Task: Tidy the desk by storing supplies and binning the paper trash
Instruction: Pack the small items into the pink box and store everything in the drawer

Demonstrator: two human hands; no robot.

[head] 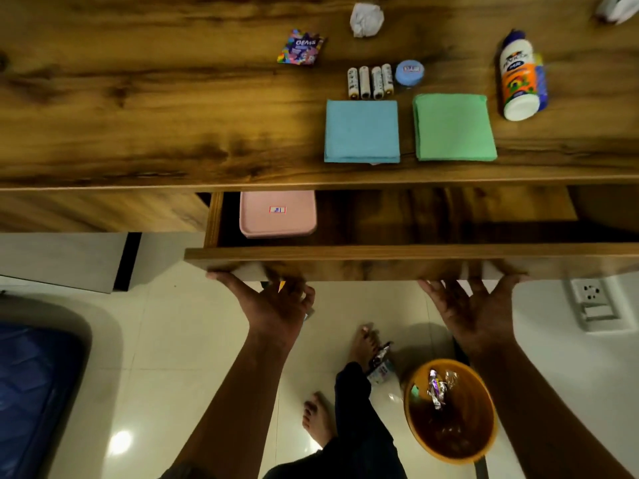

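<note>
1. Left hand (276, 305) and right hand (473, 305) under the front panel of the open drawer (380, 252), fingers curled against its lower edge; grip on the drawer front.
2. Pink box (277, 214) inside, at the drawer's left end.
3. On the tabletop (138, 98): crumpled paper (366, 19), candy wrapper (301, 47), four batteries (370, 82), blue pad (361, 131), green pad (453, 127), glue bottle (520, 76).
4. Orange bin (451, 409) on the floor, wrappers inside.

Both hands gripped the underside of an open wooden drawer's front panel (397, 262), the left hand (273, 305) near its left end and the right hand (473, 305) farther right. A pink lidded box (277, 213) sat inside the drawer. On the desk (138, 98) above lay blue (362, 131) and green (454, 127) paper pads, four batteries (370, 81), a glue bottle (520, 76), a Gems wrapper (300, 47) and crumpled paper (366, 19). An orange bowl (451, 411) holding wrappers stood on the tiled floor.
</note>
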